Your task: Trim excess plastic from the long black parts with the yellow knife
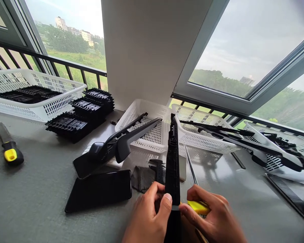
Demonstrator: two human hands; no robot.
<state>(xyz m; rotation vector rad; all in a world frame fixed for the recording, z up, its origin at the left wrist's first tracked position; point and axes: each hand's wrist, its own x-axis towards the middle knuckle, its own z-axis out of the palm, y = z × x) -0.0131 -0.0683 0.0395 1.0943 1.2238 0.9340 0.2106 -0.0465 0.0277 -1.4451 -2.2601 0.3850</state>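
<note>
A long black plastic part (172, 162) stands out from the bottom centre toward the baskets. My left hand (152, 212) grips its left side, thumb on the near face. On its right side, my right hand (212, 216) is closed around a yellow-handled tool (199, 207), whose tip lies against or behind the part's edge. A thin metal rod (190, 165) shows just beyond the right fingers; whether it belongs to the tool I cannot tell. Behind the left hand are a grey cloth (142, 178) and a black caliper (158, 168).
Two dark phones (100, 191) lie left of my hands. Further left is a file with a yellow-black handle (12, 153). Stacked black parts (76, 118) stand beside a white basket (40, 109). More baskets (152, 146) with long black parts line the back and right.
</note>
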